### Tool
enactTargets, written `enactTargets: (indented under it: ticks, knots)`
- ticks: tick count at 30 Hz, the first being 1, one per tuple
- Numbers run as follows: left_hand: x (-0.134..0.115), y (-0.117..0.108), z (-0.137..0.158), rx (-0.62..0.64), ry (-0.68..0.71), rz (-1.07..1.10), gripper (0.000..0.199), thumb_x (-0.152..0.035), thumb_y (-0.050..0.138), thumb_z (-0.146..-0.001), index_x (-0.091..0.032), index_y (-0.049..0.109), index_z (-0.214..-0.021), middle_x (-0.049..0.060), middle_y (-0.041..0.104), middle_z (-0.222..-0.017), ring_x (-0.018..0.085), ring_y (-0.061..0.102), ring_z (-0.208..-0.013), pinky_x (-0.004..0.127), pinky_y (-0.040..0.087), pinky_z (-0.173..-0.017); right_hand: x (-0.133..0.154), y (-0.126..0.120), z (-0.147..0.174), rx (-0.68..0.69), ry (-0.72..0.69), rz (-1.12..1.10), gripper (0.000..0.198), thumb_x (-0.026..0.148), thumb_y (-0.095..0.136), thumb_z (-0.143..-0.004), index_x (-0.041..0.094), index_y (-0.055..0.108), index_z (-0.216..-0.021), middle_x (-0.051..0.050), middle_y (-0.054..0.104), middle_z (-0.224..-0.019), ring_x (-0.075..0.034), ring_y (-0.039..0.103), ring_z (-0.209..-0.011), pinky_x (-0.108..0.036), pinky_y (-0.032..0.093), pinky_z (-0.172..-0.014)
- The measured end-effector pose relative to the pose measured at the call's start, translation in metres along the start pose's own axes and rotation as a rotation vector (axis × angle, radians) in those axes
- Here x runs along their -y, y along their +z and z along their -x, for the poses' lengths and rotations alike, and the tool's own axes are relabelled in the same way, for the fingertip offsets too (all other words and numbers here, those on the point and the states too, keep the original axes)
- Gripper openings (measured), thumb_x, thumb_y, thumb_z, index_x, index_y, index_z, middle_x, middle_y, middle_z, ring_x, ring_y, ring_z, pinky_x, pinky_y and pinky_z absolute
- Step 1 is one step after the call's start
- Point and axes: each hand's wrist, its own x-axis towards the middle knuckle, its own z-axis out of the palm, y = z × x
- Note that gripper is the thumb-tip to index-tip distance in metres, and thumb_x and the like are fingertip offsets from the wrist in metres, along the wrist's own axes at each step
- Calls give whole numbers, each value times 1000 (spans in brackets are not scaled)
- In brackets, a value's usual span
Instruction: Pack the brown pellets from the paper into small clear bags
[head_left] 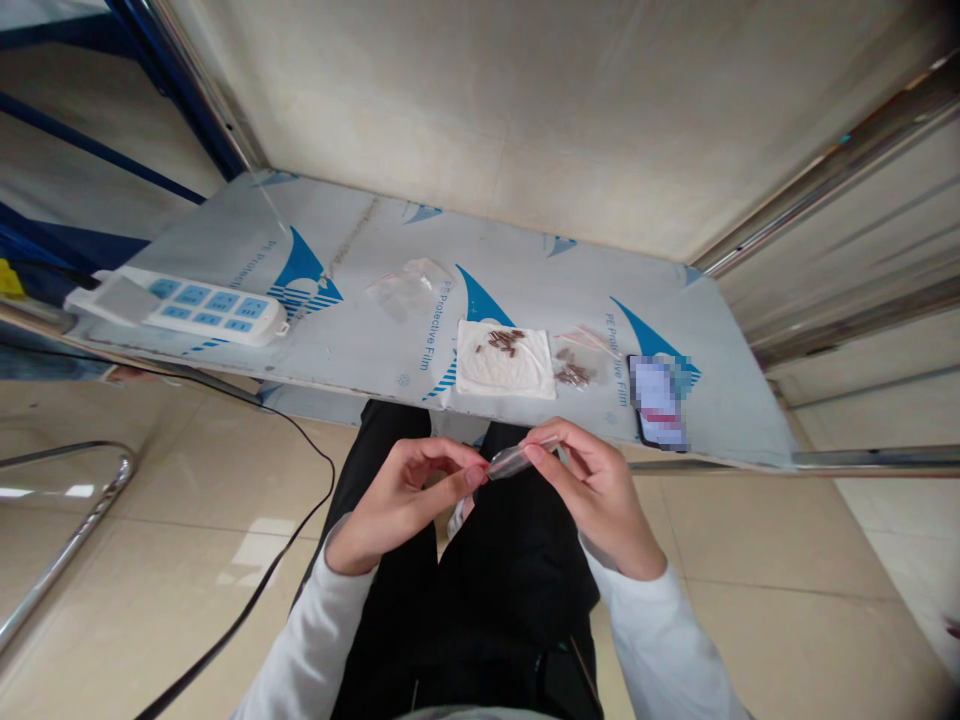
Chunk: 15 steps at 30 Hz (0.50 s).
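Note:
Between my two hands, above my lap and just in front of the table edge, is a small clear plastic bag [511,461]. My left hand [420,490] pinches its left end between thumb and fingertips. The other end is gripped by my right hand [592,480], thumb against fingers. Beyond them on the table lies a white cloth or tissue [480,375] with several small brown pieces [507,342] on it. To its right, another clear bag [596,345] lies by more brown pieces [574,375].
The table [360,350] is covered with printed protective film. At its left end lies a white power strip [217,310], with a black cable [315,450] hanging nearby. Clear bags [412,285] lie mid-table, a phone [658,400] at right. A metal tube frame [97,520] stands left.

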Motion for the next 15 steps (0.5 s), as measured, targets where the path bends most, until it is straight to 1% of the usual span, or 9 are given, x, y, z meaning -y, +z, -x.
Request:
enactTargets:
  ticks: [4,5,7,9,10,12,15]
  knots:
    - [3,0,-1,-15,4,-56,14,-26,70,-79,-13,72,-84,5,69,-79,11,58,-67,21,46,-61,7,-5,-1,28,-84,76,4,22,62,-87,23,66,-86,0,68,-86,-13,64,-83,-23,49,-79]
    - [4,0,-1,-19,7,-64,14,-26,70,-79,-13,71,-84,5,69,-78,11,58,-68,22,46,-61,9,-6,-1,51,-85,94,2,22,64,-86,23,66,-87,0,69,-88,-14,65,-84,-24,50,-79]
    - [5,1,-2,-20,18,-75,13,-26,71,-79,-13,71,-82,5,69,-78,11,59,-69,22,46,-62,10,-8,-1,95,-57,114,11,23,69,-82,22,66,-92,-1,71,-91,-15,67,-85,-25,51,-80]
    - [4,2,-2,-15,32,-83,12,-25,72,-78,-13,70,-82,5,70,-78,11,59,-71,22,46,-64,9,-8,-1,117,-22,113,19,24,74,-77,22,67,-95,-1,73,-90,-15,68,-82,-25,53,-77]
    - [4,3,-3,-11,41,-87,12,-25,72,-77,-13,70,-81,5,70,-78,11,59,-71,22,46,-65,8,-7,-1,119,-16,117,20,25,75,-76,22,68,-94,-1,73,-88,-15,69,-80,-25,54,-75]
    - [3,4,-3,-7,61,-99,11,-23,73,-77,-13,69,-80,4,69,-77,10,58,-70,22,46,-66,5,-5,-1,114,-44,150,13,25,75,-76,23,71,-88,-1,73,-81,-15,68,-75,-26,53,-70]
    - [2,3,-2,1,72,-146,12,-24,73,-76,-13,67,-78,3,66,-73,10,55,-67,22,46,-65,3,0,-1,111,-153,200,5,21,73,-79,23,74,-84,-1,73,-77,-15,66,-72,-29,51,-71]
